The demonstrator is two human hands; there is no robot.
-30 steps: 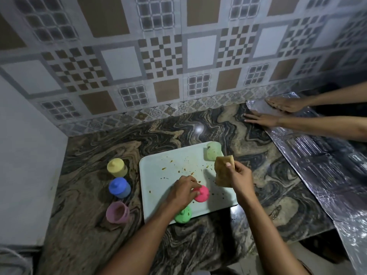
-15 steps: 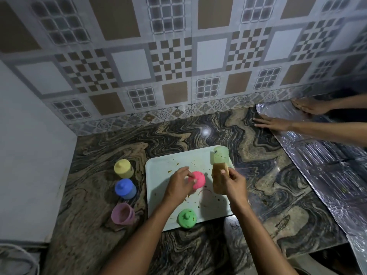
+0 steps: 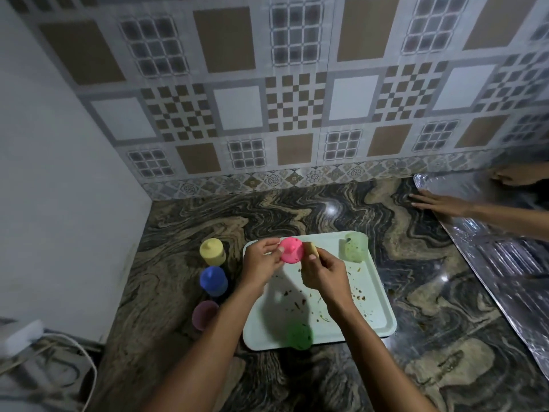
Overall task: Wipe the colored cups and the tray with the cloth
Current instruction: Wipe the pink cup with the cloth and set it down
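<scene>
So the left hand (image 3: 261, 261) has its fingers curled round a small pink plastic cup (image 3: 291, 249), held up over the far end of a pale mint rectangular tray (image 3: 377, 316), knobby end facing the camera. The right hand (image 3: 323, 272) is pinching a tan cloth (image 3: 312, 248) and pressing it against the side of that cup. The tray sits on a dark marbled stone desk (image 3: 297, 209) and has brown crumbs (image 3: 361, 298) all over it. A translucent light-green cup (image 3: 356, 246) stands in its far right corner, and a bright green cup (image 3: 300, 334), pretty blurry, is at the near edge. Left of the tray, lined up on the desk: a yellow cup (image 3: 211, 251), a blue cup (image 3: 213, 281) and a lilac cup (image 3: 204, 315). Off to the right, another person's hand (image 3: 439, 203) lies flat on a silver foil sheet (image 3: 505, 257).
</scene>
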